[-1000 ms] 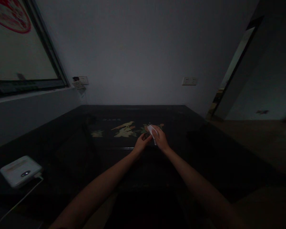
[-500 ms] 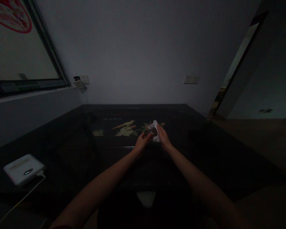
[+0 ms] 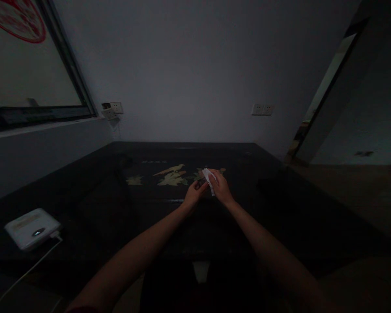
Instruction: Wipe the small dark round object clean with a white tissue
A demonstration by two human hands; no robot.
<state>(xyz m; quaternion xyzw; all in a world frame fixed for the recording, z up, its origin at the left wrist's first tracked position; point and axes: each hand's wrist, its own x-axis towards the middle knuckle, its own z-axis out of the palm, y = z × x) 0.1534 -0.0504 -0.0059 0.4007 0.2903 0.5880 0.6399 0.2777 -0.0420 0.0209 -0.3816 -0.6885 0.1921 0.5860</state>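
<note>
Both of my hands meet over the middle of the dark table. My left hand (image 3: 193, 194) is closed around a small dark, shiny object (image 3: 201, 182); its kind is too dim to make out, and my fingers and the tissue cover much of it. In my right hand (image 3: 222, 190) is a crumpled white tissue (image 3: 211, 179), pressed against the right side of that object. The tissue hangs a little below my right fingers.
The black glossy table (image 3: 182, 230) has a flower-and-bird picture (image 3: 172, 177) beyond my hands. A white box-shaped device (image 3: 32, 228) with a cable (image 3: 29, 271) sits at the left. Behind stand a wall with sockets (image 3: 262, 109) and a window (image 3: 29, 78).
My right hand has curled over the tissue and shifted slightly left, across the dark object. Less of that object shows now. The left hand stays nearly in place.
</note>
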